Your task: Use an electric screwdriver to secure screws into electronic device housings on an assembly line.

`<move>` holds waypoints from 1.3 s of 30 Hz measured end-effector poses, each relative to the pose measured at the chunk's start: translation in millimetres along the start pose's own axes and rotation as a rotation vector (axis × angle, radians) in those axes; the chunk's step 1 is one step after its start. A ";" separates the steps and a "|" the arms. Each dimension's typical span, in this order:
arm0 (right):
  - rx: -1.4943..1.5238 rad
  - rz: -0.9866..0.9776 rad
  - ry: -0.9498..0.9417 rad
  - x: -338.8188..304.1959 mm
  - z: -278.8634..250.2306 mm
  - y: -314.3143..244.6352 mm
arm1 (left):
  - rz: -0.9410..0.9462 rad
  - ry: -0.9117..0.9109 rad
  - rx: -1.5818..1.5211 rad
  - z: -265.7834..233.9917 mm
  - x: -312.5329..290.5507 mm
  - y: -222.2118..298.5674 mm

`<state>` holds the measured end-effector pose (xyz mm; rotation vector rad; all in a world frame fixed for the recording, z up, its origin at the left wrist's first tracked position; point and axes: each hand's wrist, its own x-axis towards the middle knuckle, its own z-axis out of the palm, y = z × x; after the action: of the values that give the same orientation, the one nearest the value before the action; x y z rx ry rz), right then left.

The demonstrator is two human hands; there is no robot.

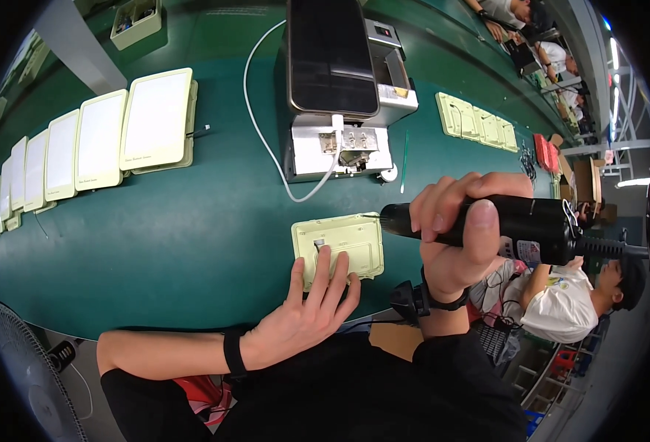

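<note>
At far left, white-faced panels stand in an overlapping row, apparently closed up; at centre, a pale shell lies on the green table, seemingly still in work; the left hand steadies it with fingers spread; the right hand wraps its fingers around a black electric screwdriver, bit at the shell's upper right corner, contact unclear; farther right, similar open shells appear unfinished.

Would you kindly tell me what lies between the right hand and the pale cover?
In the head view, the black screwdriver's nose and thin bit lie there.
</note>
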<state>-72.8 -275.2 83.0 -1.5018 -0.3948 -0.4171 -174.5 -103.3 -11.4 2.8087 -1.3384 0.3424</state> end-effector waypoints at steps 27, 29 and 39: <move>0.075 -0.167 0.055 51.9 48.5 -15.0 | -0.018 0.105 0.044 -2.3 -4.1 1.3; 0.079 -0.155 0.052 39.4 39.7 -16.8 | -0.025 0.110 0.026 -1.7 -5.5 2.2; -0.047 -0.006 0.075 -20.5 -17.9 -21.4 | -0.002 0.098 0.072 -1.3 -3.8 2.1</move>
<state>-101.3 -293.2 90.8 -1.5258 -0.3330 -0.4888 -178.7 -101.6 -11.1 2.8088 -1.3301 0.5309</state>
